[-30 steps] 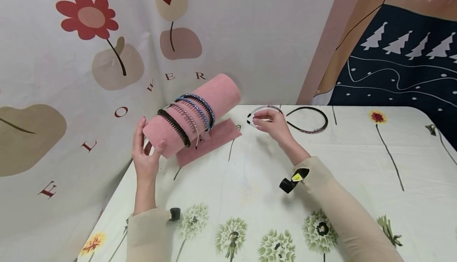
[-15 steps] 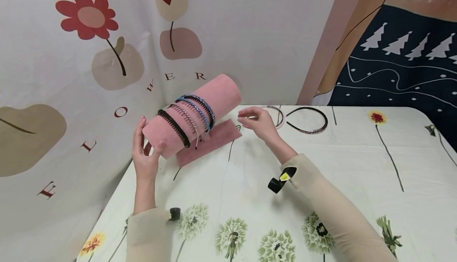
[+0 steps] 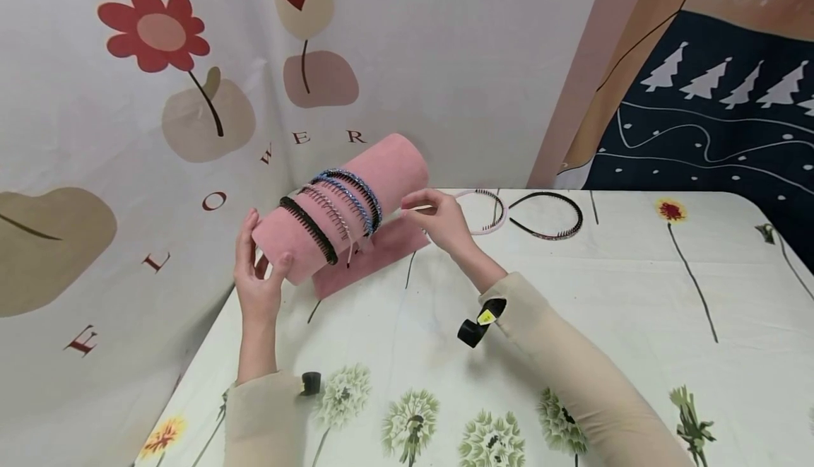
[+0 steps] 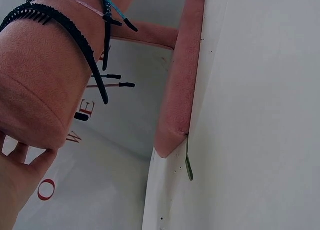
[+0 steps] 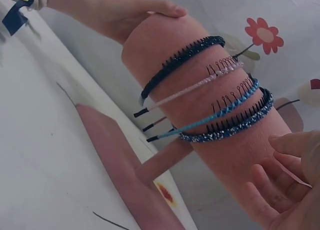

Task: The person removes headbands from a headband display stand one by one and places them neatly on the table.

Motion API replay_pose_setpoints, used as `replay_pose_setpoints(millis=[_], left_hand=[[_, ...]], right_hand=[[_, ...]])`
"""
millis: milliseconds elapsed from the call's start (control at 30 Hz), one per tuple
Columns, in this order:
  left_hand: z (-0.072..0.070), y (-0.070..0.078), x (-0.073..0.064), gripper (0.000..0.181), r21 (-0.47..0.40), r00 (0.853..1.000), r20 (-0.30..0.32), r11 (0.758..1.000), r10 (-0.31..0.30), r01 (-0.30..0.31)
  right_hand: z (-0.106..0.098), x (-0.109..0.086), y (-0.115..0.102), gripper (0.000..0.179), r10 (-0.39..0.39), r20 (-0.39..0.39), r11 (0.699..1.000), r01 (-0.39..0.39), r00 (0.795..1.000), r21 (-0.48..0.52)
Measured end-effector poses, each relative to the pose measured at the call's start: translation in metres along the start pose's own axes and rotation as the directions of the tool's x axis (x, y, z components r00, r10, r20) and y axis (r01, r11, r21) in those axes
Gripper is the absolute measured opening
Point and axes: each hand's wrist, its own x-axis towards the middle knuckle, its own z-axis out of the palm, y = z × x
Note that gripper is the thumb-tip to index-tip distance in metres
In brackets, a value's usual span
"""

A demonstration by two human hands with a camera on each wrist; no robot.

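Note:
A pink plush headband stand (image 3: 397,163) with a padded roll on a flat base (image 3: 343,273) stands at the table's left side. Several toothed headbands ring its roll: a black one (image 3: 309,230), a pale pink one (image 3: 337,216), a blue one (image 3: 352,202) and a dark glittery one (image 3: 375,202). My left hand (image 3: 261,276) holds the roll's near left end, thumb in front. At the roll's lower right side is my right hand (image 3: 445,223), fingers loosely bent with nothing visible in them; whether they touch the plush, I cannot tell.
Right of my right hand, a pink headband (image 3: 506,209) lies on the table, partly hidden by that hand. Beside it lies a black headband (image 3: 580,220). A flower-printed cloth (image 3: 610,297) covers the table, and a printed curtain (image 3: 477,64) hangs behind.
My right hand has moved left, from above the pink headband's ends to the stand's roll. The left hand and the stand have stayed in place.

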Motion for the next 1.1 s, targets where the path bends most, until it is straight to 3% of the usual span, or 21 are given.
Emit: replay_pose_setpoints(millis=[367,1100], left_hand=[[0.0,-0.001,0.0,0.075,-0.01,1.0,0.001,1.0,0.001,-0.001],[0.0,-0.004,-0.001,0.075,-0.045,1.0,0.0,0.999,0.026,-0.026]], right_hand=[[0.019,0.0,-0.005,0.022,-0.064,-0.019,0.997,0.064,0.998,0.047],[0.045,-0.001,-0.007,0.017,-0.137,-0.119,0.99,0.138,0.983,0.002]])
